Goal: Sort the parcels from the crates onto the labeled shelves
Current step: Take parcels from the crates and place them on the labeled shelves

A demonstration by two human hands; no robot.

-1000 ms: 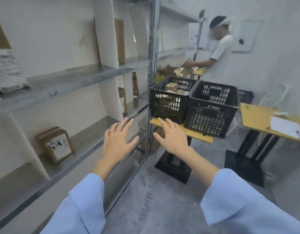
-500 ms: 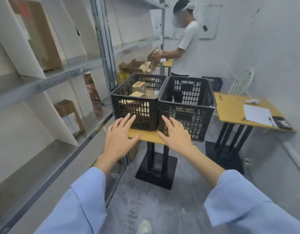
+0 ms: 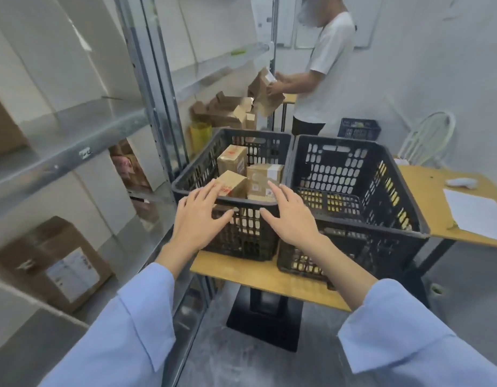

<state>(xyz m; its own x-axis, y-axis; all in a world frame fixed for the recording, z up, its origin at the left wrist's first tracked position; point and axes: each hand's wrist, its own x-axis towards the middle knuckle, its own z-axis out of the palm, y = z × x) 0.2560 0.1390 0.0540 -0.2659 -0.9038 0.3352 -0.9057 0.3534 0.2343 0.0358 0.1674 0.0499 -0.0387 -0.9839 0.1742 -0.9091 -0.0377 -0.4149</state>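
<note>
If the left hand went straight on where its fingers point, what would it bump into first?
Most likely the small parcel with red print, just behind the near rim of the left crate. The left hand is open, fingertips over that rim. Depth is unclear, so it might graze the rim first.

Bright, even light; soft motion blur; wide-angle bending at edges.

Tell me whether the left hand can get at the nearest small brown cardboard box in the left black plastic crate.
Probably yes. The left hand is open, its fingertips over the near rim, right by the small brown cardboard box. The left black plastic crate is open-topped, and nothing covers that box.
</note>
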